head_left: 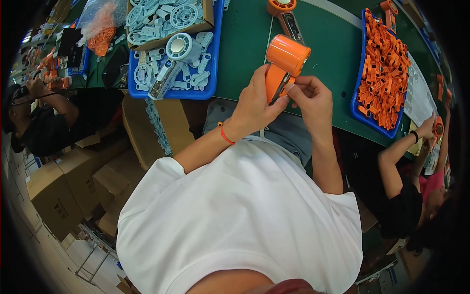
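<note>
Head view. The orange handheld fan [283, 66] was held above the near edge of the green table [245, 39], at about twelve o'clock from the person's chest. The left hand [254, 105] was clenched around the lower handle from the nine o'clock side; the right hand [309, 98] pinched the handle edge from three o'clock, fingertips [290, 89] pressed at the seam.

Handling judgement: the fan appeared to be light, rigid moulded plastic with a smooth, somewhat slippery shell. The round head looked bulkier than the handle, so the handle seemed the proper place to grip; the seam parts were probably the weak point under hard pressure.

Count: one fan in hand; a second orange fan [285, 13] lay at twelve o'clock on the table. One blue tray of orange parts [384, 68] stood at two o'clock, one blue tray of pale blue parts [171, 54] at ten o'clock; loose pieces were too many to count. Two other people worked at nine and three o'clock.
</note>
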`<state>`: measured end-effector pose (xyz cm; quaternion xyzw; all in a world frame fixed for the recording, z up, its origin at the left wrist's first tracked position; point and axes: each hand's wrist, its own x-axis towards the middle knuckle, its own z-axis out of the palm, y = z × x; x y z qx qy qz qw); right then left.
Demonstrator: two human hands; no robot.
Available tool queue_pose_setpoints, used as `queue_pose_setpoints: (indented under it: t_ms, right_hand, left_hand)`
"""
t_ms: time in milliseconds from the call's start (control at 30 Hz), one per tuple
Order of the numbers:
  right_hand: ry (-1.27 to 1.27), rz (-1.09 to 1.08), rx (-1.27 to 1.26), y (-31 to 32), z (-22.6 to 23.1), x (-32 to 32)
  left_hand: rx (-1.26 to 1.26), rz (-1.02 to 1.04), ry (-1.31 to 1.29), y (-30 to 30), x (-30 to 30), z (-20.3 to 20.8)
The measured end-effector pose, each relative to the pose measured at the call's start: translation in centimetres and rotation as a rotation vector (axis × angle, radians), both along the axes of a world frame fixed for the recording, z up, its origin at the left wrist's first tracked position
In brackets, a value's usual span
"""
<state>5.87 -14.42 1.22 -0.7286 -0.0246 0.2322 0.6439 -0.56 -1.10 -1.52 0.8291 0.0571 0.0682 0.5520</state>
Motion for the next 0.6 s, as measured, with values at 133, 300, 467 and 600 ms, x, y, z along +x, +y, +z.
queue_pose_setpoints:
  t_ms: [133, 300, 467, 600]
  right_hand:
    - [0.028, 0.009, -0.066, 0.2, 0.1, 0.3]
    - [0.085, 0.022, 0.016, -0.5, -0.9, 0.3]
    - [-0.022, -0.054, 0.291, -0.2, -1.7, 0.2]
    - [0.177, 0.046, 0.533, -0.4, -2.0, -0.1]
  left_hand:
    - [0.024, -0.002, -0.006, 0.2, 0.0, -0.1]
    - [-0.102, -0.066, 0.067, 1.2, 0.7, 0.6]
    - [-0.337, -0.171, 0.242, 1.2, 0.8, 2.4]
    - [-0.339, -0.194, 0.268, 1.1, 0.7, 2.9]
